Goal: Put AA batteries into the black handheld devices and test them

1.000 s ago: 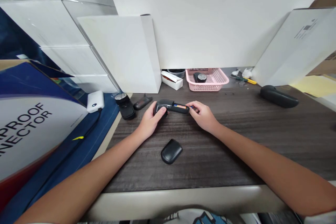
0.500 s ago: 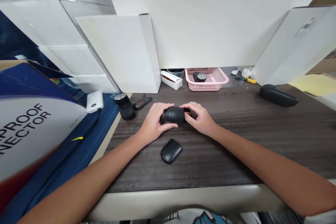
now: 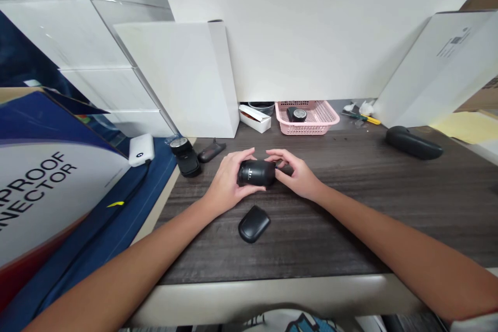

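Lying on its side above the dark wooden table, a black cylindrical device (image 3: pixel 257 173) with small white markings is gripped from the left by my left hand (image 3: pixel 230 175), thumb below and fingers above. My right hand (image 3: pixel 294 174) is at the device's right end, its thumb and fingers bent round a small dark part (image 3: pixel 287 170) whose shape is mostly hidden. Nearer to me, a black rounded cover (image 3: pixel 254 224) lies on the table.
A pink basket (image 3: pixel 307 128) with a dark device inside stands at the back beside a small white box (image 3: pixel 254 118). Black devices (image 3: pixel 185 158) (image 3: pixel 212 151) lie at the left, a black case (image 3: pixel 413 143) at the right. White boxes lean behind.
The cylindrical device has turned about its length, so white markings now face up. The orange bit seen near my right fingertips is now out of sight.
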`<state>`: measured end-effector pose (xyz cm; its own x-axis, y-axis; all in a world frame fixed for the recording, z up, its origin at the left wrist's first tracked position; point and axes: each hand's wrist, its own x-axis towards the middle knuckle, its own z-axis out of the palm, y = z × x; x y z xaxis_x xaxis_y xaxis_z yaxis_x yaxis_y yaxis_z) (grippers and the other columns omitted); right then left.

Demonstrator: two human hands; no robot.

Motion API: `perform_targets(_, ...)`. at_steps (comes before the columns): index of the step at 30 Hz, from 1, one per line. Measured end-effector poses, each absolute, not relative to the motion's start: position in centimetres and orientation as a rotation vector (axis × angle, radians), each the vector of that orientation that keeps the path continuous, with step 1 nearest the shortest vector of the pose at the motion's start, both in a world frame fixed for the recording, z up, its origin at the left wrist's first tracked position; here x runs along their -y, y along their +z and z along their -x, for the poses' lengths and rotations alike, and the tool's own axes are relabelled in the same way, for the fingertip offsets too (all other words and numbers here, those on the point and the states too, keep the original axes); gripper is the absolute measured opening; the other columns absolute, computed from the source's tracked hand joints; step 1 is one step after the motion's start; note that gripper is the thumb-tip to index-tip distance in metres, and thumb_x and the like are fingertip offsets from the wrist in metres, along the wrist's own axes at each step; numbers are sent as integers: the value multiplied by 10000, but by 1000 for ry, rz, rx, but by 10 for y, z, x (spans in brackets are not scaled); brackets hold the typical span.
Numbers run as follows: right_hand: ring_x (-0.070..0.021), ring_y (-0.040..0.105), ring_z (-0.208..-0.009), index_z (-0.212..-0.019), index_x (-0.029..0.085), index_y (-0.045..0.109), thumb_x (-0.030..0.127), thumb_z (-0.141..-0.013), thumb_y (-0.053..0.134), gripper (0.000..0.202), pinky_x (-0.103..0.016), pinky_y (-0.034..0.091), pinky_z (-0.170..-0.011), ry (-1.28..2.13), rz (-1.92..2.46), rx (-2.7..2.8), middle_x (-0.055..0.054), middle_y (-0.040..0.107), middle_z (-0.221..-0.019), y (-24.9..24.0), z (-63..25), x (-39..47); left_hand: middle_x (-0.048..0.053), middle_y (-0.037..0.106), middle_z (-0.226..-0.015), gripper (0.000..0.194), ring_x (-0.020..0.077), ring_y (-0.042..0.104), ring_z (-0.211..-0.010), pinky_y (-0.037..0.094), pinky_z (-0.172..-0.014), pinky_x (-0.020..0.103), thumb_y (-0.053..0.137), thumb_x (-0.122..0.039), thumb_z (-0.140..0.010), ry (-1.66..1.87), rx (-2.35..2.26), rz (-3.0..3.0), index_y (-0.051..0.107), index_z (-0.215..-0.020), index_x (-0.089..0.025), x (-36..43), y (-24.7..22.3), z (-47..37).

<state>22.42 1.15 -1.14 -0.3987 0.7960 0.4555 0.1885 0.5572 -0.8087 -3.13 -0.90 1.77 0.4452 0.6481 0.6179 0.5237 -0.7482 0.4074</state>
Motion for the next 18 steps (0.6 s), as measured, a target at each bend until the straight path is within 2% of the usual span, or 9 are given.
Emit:
perform_targets(3,-233,678,-1190,-1444,277,560,188,-947,637,511,-379,514,-959,862,796,1878,-71,723,-1309,-13,-224,-12,116,665,-1288,977,327,639,-1224,479,-1107,519,925,-507,-758,1189,-1061,-2539,397,-1551,-290,10,21,30)
perform_targets(8,-192,701,-958,-1391,268,596,133,-924,576,486,-355,544,-877,916,841,1817,-44,760,-1151,-13,-225,-12,106,667,-1292,803,314,631,-1200,489,-1075,476,912,-547,-755,1165,-1085,-2533,540,-1408,-266,9,23,30)
perform_targets(14,-203,672,-955,-1247,238,703,250,-955,648,297,-361,540,-871,823,853,1927,-61,740,-1192,-4,-226,-10,109,675,-1269,735,309,623,-1180,496,-1055,478,915,-554,-751,1177,-1084,-2516,584,-1333,-252,7,24,31)
perform_targets(18,-189,658,-887,-1249,249,713,256,-965,644,292,-364,546,-872,817,857,1944,-50,745,-1204,-3,-226,-10,104,688,-1232,699,311,627,-1166,503,-1049,485,937,-531,-732,1222,-1039,-2489,616,-1286,-251,12,28,29)
